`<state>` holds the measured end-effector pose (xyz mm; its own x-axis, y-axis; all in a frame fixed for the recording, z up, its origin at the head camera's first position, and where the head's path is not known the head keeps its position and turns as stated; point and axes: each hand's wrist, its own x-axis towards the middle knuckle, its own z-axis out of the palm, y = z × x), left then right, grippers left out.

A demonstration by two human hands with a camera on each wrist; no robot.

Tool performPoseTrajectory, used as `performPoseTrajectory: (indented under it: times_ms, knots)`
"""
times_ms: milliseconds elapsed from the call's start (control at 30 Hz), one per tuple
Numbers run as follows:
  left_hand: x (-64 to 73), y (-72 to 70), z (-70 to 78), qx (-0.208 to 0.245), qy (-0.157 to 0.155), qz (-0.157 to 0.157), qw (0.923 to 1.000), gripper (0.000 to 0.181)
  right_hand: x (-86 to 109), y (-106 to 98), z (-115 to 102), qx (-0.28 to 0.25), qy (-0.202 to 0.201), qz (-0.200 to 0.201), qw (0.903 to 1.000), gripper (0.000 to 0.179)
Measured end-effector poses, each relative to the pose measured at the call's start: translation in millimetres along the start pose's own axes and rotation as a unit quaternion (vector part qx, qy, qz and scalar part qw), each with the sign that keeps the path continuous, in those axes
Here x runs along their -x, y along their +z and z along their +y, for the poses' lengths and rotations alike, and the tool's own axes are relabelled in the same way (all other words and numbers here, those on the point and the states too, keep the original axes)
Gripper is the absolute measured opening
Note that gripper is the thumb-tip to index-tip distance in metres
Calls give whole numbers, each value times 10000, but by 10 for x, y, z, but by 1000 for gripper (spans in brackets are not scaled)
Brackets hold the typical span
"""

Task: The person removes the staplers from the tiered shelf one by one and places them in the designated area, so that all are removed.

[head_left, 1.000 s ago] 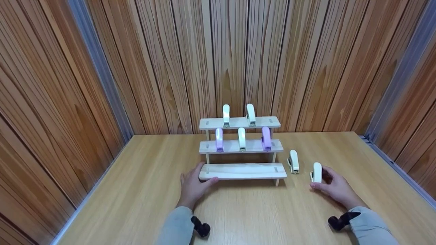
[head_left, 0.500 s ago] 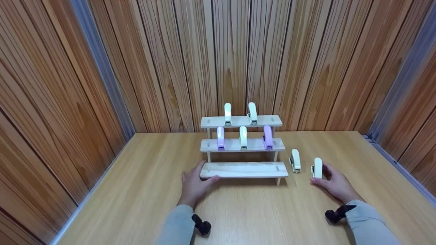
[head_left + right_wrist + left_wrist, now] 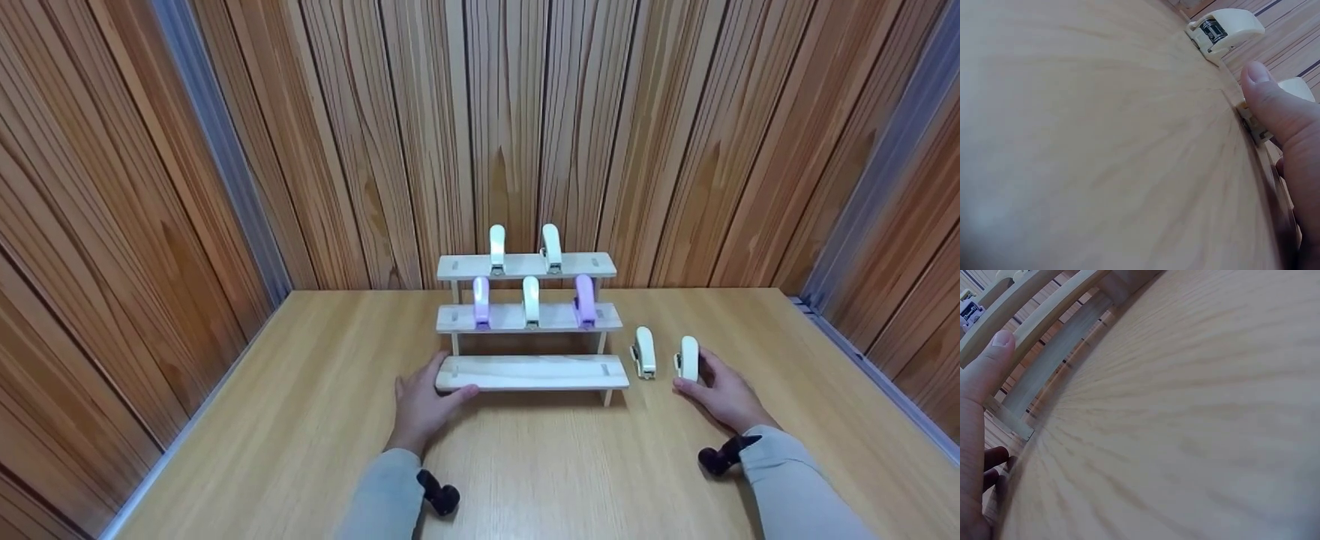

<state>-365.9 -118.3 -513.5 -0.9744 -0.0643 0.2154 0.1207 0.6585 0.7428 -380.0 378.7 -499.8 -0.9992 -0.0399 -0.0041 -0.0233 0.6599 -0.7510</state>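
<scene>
A three-tier wooden display stand (image 3: 540, 372) stands on the table. My left hand (image 3: 424, 401) grips the left end of its lowest tier, the thumb (image 3: 1002, 340) lying on the front edge and the fingers round the side. My right hand (image 3: 720, 390) holds a small cream stapler (image 3: 688, 358) upright between thumb and fingers, close over the table. In the right wrist view the thumb partly covers this stapler (image 3: 1297, 89). Just left of it stands another cream stapler (image 3: 643, 352), between the held one and the stand.
On the middle tier stand a purple stapler (image 3: 481, 303), a pale green one (image 3: 531, 302) and another purple stapler (image 3: 585, 301). The top tier bears two pale staplers, a left one (image 3: 497, 248) and a right one (image 3: 551, 248). Behind the table (image 3: 300, 420) rises a wood-panelled wall (image 3: 420, 150).
My right hand has moved the held stapler away from me and a little left, level with the other cream stapler. My left hand stays on the stand.
</scene>
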Motion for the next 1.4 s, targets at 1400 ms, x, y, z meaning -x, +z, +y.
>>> performPoseTrajectory:
  times_ms: [1400]
  knots:
    - [12,7,-16,51,85,41,9999,97,-84,53,-16,618,-39,737,9954,79]
